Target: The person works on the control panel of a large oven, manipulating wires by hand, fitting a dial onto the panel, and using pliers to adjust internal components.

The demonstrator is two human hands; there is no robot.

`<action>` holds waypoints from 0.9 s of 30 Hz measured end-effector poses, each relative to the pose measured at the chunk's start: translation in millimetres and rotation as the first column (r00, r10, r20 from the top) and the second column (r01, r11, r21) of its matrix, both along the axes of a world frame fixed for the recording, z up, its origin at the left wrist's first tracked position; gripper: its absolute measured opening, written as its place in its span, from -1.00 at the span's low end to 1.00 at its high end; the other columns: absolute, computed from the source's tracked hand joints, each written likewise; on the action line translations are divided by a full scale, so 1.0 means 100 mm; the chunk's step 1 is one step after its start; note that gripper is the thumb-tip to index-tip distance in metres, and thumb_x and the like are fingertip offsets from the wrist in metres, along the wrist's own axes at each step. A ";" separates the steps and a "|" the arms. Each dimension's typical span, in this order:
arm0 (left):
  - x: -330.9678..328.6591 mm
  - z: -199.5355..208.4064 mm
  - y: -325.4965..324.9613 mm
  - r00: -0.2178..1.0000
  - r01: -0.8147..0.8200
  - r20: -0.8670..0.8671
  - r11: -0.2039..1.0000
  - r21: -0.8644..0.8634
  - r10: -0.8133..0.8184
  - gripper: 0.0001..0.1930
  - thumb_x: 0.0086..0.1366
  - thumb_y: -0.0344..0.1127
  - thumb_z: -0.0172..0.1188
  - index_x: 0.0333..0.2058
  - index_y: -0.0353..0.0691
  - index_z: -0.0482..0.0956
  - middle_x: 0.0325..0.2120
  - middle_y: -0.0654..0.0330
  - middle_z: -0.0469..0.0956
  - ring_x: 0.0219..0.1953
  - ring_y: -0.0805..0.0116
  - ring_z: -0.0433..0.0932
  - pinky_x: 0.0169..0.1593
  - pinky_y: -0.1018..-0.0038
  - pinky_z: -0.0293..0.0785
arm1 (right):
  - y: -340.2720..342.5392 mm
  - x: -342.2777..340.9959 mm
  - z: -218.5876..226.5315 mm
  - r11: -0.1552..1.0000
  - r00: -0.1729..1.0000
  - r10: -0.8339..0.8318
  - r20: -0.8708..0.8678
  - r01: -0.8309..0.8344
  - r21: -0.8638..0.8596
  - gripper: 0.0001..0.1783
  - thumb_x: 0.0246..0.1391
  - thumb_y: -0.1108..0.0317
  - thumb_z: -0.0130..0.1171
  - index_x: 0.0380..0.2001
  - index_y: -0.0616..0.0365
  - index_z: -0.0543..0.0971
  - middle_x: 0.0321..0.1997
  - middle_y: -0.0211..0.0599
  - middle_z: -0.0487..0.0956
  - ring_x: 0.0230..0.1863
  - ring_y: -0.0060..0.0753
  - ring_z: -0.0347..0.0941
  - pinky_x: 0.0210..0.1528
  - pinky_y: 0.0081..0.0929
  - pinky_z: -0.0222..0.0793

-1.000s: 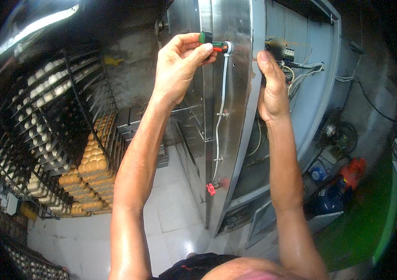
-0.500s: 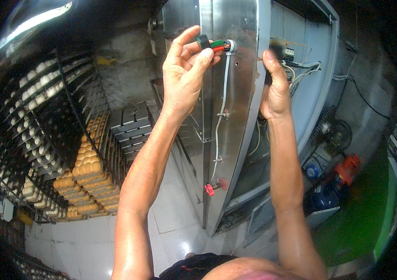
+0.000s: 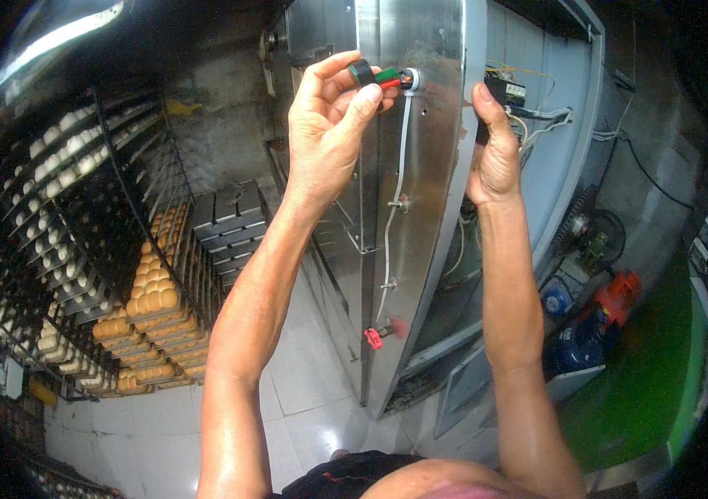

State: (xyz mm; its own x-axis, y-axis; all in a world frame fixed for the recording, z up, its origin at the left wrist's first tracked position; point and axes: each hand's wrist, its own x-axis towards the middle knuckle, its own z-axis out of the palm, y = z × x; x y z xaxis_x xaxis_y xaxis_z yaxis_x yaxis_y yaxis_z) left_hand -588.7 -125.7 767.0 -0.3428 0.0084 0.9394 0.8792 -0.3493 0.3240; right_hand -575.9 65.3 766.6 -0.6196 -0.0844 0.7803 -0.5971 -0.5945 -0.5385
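Note:
My left hand point(image 3: 325, 133) is closed in a pinch on a push-button switch point(image 3: 362, 73) with a black round head and green and red blocks behind it. The switch lies beside a round white-rimmed hole point(image 3: 411, 79) in the steel panel point(image 3: 433, 158), where wire ends show. A pale cable point(image 3: 398, 166) runs down the panel below that hole. At the panel's right edge is my right hand point(image 3: 497, 162), its thumb raised and apart. Its other fingers are hidden behind the edge, beside the open electrical cabinet point(image 3: 528, 208), so their hold cannot be seen.
Inside the cabinet sit a black electrical component point(image 3: 505, 91) and loose wires. A red knob point(image 3: 374, 338) sticks out low on the panel. At left stand racks of buns point(image 3: 152, 287) and stacked metal pans point(image 3: 229, 220). A fan point(image 3: 599, 237) and an orange-red machine point(image 3: 617, 297) stand at right.
My right thumb has tilted slightly at the panel edge. My left hand keeps its pinch on the switch, almost unmoved.

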 end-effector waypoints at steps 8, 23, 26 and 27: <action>0.04 0.02 -0.03 0.998 -0.058 -0.020 0.996 -0.069 0.057 -0.60 0.41 -0.51 0.19 0.18 -0.29 0.36 0.03 -0.01 0.56 -0.06 0.27 0.66 0.09 0.35 0.61 | -0.03 0.06 0.01 1.000 1.000 0.014 -0.004 -0.014 0.004 -0.67 0.31 0.11 0.18 -0.04 0.12 0.56 -0.07 -0.41 0.61 -0.04 -0.50 0.54 0.09 -0.42 0.46; 0.14 0.21 -0.12 0.988 -0.155 -0.028 0.955 -0.252 0.153 -0.64 0.42 -0.48 0.17 0.14 -0.30 0.38 -0.02 0.14 0.54 -0.16 0.46 0.61 -0.05 0.49 0.59 | -0.03 0.03 -0.01 0.999 1.000 0.006 0.031 -0.005 -0.042 -0.62 0.29 0.10 0.21 0.01 0.14 0.57 -0.05 -0.34 0.62 -0.02 -0.46 0.53 0.11 -0.42 0.43; 0.15 0.19 -0.08 0.967 -0.256 -0.060 0.933 -0.252 0.248 -0.65 0.43 -0.46 0.16 0.15 -0.31 0.38 -0.04 0.16 0.55 -0.19 0.50 0.59 -0.06 0.54 0.56 | -0.04 0.03 0.01 0.999 0.999 0.034 0.023 -0.034 -0.021 -0.63 0.30 0.09 0.20 -0.01 0.13 0.57 -0.06 -0.35 0.62 -0.03 -0.48 0.54 0.12 -0.42 0.44; 0.15 0.19 -0.07 0.959 -0.284 -0.067 0.924 -0.254 0.276 -0.65 0.44 -0.46 0.15 0.16 -0.31 0.38 -0.05 0.16 0.55 -0.19 0.52 0.58 -0.06 0.55 0.56 | -0.04 0.04 0.01 0.999 0.999 0.034 0.012 -0.034 -0.016 -0.63 0.30 0.09 0.19 -0.01 0.13 0.57 -0.06 -0.35 0.62 -0.03 -0.48 0.54 0.12 -0.43 0.44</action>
State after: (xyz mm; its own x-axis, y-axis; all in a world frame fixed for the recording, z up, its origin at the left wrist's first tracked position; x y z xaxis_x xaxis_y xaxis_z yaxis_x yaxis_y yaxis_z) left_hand -573.3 -132.2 786.1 -0.3392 0.1598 0.9270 0.9394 0.0051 0.3428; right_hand -572.1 61.0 767.3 -0.6258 -0.0931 0.7744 -0.5703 -0.6227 -0.5357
